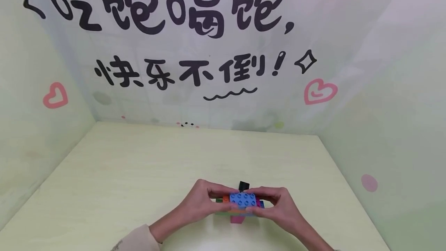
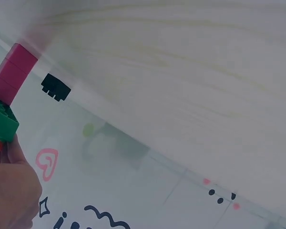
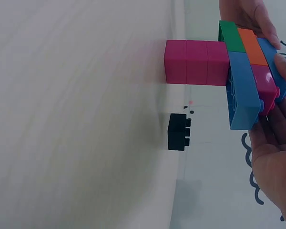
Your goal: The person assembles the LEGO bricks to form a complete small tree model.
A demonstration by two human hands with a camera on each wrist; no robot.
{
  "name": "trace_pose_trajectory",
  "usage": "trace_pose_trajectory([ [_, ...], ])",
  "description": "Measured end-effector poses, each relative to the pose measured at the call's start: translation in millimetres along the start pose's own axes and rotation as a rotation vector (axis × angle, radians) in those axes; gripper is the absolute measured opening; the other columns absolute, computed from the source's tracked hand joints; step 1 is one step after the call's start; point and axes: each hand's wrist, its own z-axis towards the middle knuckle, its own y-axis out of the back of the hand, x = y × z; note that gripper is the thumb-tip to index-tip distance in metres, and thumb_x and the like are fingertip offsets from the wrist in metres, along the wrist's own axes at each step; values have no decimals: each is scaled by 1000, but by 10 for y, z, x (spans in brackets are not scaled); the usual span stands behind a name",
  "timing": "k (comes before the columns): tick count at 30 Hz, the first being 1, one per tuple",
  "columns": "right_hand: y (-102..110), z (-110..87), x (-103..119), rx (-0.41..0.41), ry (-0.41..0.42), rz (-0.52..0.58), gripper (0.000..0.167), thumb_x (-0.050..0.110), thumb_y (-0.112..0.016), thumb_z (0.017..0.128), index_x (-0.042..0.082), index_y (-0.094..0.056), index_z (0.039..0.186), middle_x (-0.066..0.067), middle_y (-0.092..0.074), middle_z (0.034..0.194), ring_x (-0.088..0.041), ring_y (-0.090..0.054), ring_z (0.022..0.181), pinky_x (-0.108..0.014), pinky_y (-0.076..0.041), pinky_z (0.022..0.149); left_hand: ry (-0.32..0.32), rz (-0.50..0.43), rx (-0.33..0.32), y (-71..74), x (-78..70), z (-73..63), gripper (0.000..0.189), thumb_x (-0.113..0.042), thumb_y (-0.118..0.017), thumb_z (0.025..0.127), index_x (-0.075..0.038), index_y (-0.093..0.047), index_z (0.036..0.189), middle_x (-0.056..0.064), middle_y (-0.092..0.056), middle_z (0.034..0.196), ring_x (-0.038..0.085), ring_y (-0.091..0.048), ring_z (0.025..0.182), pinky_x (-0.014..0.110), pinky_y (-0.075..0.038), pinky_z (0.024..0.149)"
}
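A toy building-brick structure stands at the near middle of the table. Its stem is a column of magenta bricks (image 3: 196, 62), topped by a green brick (image 3: 233, 38) and a blue brick (image 3: 243, 90) side by side. Above those come an orange brick (image 3: 252, 46) and a magenta brick (image 3: 263, 86). The uppermost blue brick (image 1: 242, 199) has its studs facing up. My left hand (image 1: 198, 202) grips this top brick from the left, thumb at the near side and fingers at the far side. Opposite it, my right hand (image 1: 283, 206) grips the right end the same way.
Just beyond the structure a small black brick (image 1: 244, 185) stands on the pale table (image 1: 156, 162). A printed wall (image 1: 181, 104) closes off the back, and side walls flank the table on the left and right.
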Motion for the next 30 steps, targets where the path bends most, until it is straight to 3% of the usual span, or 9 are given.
trace_pose_trajectory([
  [5,-3,-4,-15,-16,34,-33,33,13,-81,83,15,-73,114,-4,-71,109,-26,-66,93,-37,-54,86,31,-62,41,77,14,86,30,-25,-80,84,-18,-75,113,0,-73,106,21,-70,96,32,-55,80],
  [9,-5,-15,-1,-24,36,-41,34,13,-82,81,15,-73,114,-3,-72,108,-24,-66,91,-36,-54,85,73,-83,24,178,119,268,33,-28,-76,87,-15,-73,117,1,-72,111,21,-68,101,32,-55,82],
  [13,-12,-23,22,-33,26,-42,36,14,-82,81,14,-73,115,-2,-72,109,-23,-66,91,-34,-53,86,79,22,0,203,259,499,36,-30,-78,85,-17,-72,119,-2,-71,112,19,-67,104,28,-54,83],
  [19,-26,-23,32,-41,0,-27,35,14,-82,81,14,-73,114,-2,-71,110,-23,-66,96,-34,-53,88,63,168,63,136,475,771,47,-26,-83,80,-12,-70,123,-2,-69,117,22,-65,110,24,-51,88],
  [26,-28,-32,31,-29,-29,-27,34,16,-82,81,16,-73,114,-1,-71,110,-24,-66,96,-36,-53,88,81,255,146,33,625,861,45,-16,-83,80,-12,-70,122,-6,-69,117,9,-65,105,23,-50,87],
  [30,-20,-37,41,-34,-33,-32,35,16,-82,81,17,-73,114,0,-72,110,-23,-67,96,-36,-53,88,54,307,163,-11,658,872,40,-12,-82,81,-12,-71,120,-8,-69,114,5,-65,102,20,-50,84],
])
